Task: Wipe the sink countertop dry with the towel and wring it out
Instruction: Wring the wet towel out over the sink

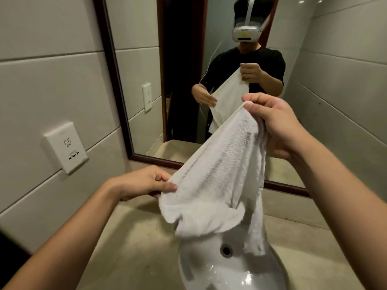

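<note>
Left hand [144,182] is pinching the towel [219,174] at eight o'clock; right hand [278,126] is gripping it at one o'clock.

Dim, warm indoor light falls from above; small highlights glint on the wet sink [240,275] and on the upper right wall tiles [335,34]. Wide-angle bending curves the mirror frame [114,80] and tile lines; detail is soft throughout
</note>
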{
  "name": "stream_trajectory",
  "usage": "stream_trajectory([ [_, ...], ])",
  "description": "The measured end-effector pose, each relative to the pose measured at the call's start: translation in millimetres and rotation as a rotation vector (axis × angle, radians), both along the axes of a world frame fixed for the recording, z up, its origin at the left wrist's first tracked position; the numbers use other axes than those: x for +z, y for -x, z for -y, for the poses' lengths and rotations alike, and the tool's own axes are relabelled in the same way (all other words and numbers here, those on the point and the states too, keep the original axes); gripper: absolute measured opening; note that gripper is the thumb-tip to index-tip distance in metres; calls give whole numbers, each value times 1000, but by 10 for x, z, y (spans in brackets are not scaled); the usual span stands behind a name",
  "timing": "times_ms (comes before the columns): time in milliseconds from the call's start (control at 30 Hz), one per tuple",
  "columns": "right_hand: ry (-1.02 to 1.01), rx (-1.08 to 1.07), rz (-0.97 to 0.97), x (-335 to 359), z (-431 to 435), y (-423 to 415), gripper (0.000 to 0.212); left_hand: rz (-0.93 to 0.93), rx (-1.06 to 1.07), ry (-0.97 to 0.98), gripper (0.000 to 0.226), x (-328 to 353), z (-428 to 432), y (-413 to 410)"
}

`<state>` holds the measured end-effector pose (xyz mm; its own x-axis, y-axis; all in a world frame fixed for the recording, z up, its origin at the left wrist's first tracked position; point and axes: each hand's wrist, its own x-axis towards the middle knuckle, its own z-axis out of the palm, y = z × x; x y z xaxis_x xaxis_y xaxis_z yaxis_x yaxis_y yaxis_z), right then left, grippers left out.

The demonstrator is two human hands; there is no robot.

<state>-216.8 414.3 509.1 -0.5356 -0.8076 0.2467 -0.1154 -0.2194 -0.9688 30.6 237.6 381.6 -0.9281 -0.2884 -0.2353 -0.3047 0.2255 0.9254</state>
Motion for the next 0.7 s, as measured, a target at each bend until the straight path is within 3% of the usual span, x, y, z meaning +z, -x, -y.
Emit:
stream_trajectory([
  [133,-38,-42,-71,132,-4,178,17,-151,303,17,32,-72,-86,79],
  [300,-76,-48,-173,223,-6,302,20,-376,613,-190,28,5,-564,296],
  [400,-139,-131,-319,308,37,453,23,-336,494,-14,41,96,-663,297],
  [467,-185,-119,-403,381,67,510,26,-112,253,272,50,142,-607,227],
  [500,-187,-119,-431,411,92,531,28,13,166,354,40,140,-570,219],
  [567,-171,-146,-488,431,168,577,34,63,119,221,18,162,-553,251],
  [700,-334,-232,-715,195,290,657,64,-161,309,-415,35,217,-636,413],
])
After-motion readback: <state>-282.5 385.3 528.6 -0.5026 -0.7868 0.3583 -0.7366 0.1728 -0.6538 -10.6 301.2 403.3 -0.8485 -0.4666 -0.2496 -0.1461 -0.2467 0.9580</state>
